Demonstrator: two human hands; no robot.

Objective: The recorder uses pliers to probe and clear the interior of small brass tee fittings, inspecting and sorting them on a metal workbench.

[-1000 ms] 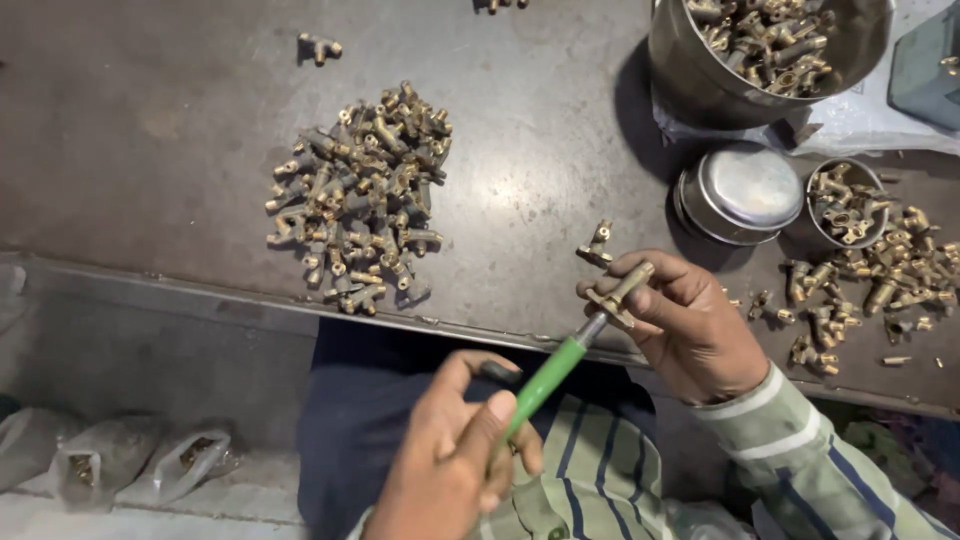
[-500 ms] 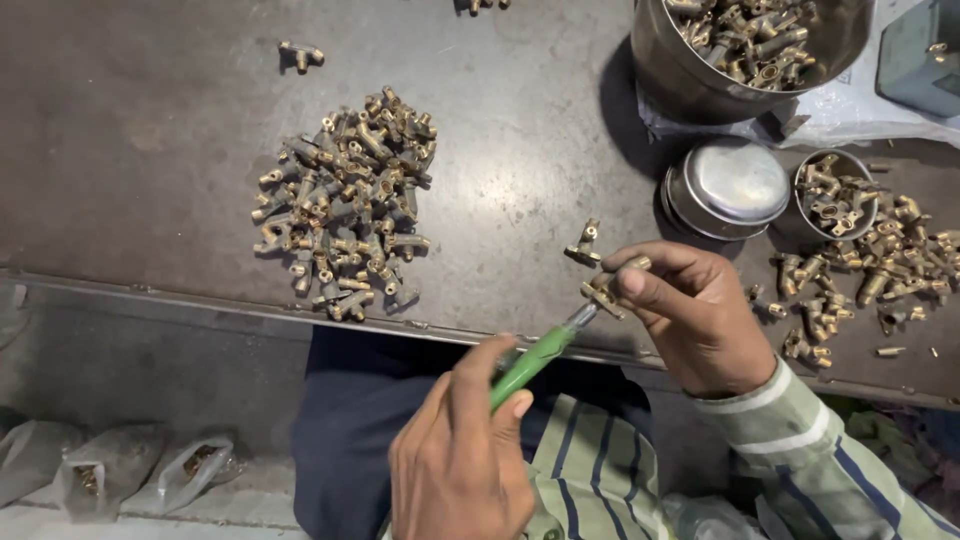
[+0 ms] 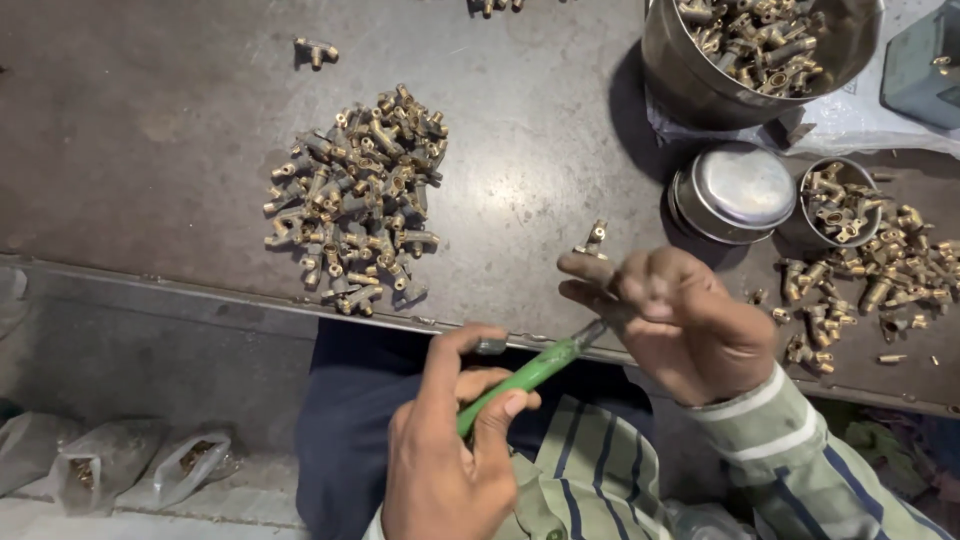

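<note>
My left hand point(image 3: 440, 470) grips a green-handled screwdriver point(image 3: 520, 378) low in the middle, above my lap. Its metal tip runs up and right into my right hand point(image 3: 680, 320). That hand is closed at the table's front edge around a small brass fitting, which the fingers mostly hide. One loose brass fitting point(image 3: 595, 238) lies on the table just beyond my right fingertips. A heap of brass fittings point(image 3: 355, 200) sits on the dark metal table point(image 3: 150, 150), to the left of both hands.
A large steel pot point(image 3: 690, 90) with brass fittings stands at the back right. Below it are a steel lid point(image 3: 740, 190) and a small cup point(image 3: 838, 200) of fittings. Scattered fittings point(image 3: 880, 280) lie at right. Plastic bags point(image 3: 140, 465) lie on the floor at left.
My right hand has turned, so the fitting seen between its fingers is now mostly covered. My left hand has shifted its grip on the screwdriver handle.
</note>
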